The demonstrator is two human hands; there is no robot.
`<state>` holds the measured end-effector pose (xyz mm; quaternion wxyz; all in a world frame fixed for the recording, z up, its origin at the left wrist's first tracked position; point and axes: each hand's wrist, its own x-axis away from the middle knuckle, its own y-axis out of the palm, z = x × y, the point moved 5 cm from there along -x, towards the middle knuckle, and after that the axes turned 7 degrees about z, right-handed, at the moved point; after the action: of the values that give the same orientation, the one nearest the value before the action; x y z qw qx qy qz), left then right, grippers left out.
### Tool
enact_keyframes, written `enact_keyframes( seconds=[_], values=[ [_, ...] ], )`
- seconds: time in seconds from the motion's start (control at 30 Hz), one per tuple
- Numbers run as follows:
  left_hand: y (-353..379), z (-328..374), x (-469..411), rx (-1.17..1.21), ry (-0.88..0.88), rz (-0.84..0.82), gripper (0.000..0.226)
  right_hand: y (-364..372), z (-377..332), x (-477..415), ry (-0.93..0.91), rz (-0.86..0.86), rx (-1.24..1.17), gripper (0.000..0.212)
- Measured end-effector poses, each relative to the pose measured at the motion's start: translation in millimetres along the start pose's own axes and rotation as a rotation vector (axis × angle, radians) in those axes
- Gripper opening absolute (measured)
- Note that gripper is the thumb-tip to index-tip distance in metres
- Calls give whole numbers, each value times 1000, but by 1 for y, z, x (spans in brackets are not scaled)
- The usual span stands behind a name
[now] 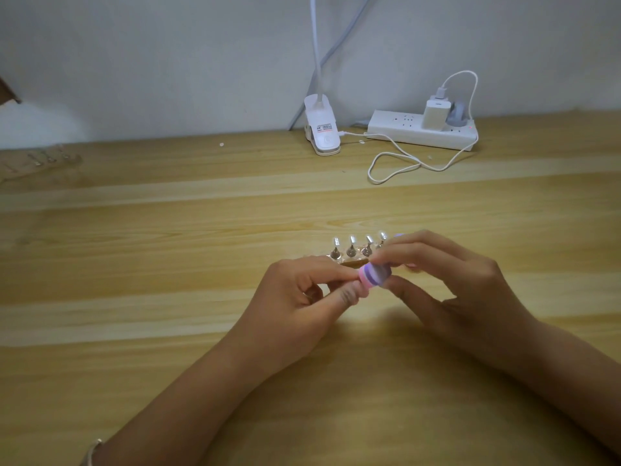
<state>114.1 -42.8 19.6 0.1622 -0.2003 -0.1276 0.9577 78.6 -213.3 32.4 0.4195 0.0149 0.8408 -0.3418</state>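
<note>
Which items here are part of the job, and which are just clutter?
In the job: left hand and right hand, both pinching the striped cylinder; probably the row of metal bits just behind it.

Lying about: clip lamp, power strip, charger.

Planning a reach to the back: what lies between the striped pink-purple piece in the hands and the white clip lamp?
Head view: a row of small clear bulbs just behind the piece, then bare table up to the lamp.

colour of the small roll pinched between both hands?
The small roll is striped pink and purple; clearest in the head view.
</note>
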Motion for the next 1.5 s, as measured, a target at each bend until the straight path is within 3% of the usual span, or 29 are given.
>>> enact_keyframes(
  seconds=[0.3, 0.43, 0.53, 0.67, 1.3, 1.5],
  values=[
    [0, 2, 0, -56, 24, 17, 11, 2, -2, 2, -6, 12, 27, 16],
    [-2, 3, 1, -18, 9, 7, 12, 7, -14, 5, -94, -1, 8, 15],
    [0, 1, 1, 14, -41, 10, 13, 0, -3, 0, -20, 18, 29, 15],
    [2, 0, 2, 69, -78, -39, 17, 6, -16, 7, -88, 6, -5, 14],
    [2, -2, 2, 182, -148, -82, 17, 1, -4, 1, -9, 32, -13, 11],
    [1, -2, 3, 70, -71, -61, 15, 7, -12, 6, -65, 0, -43, 14]
  ],
)
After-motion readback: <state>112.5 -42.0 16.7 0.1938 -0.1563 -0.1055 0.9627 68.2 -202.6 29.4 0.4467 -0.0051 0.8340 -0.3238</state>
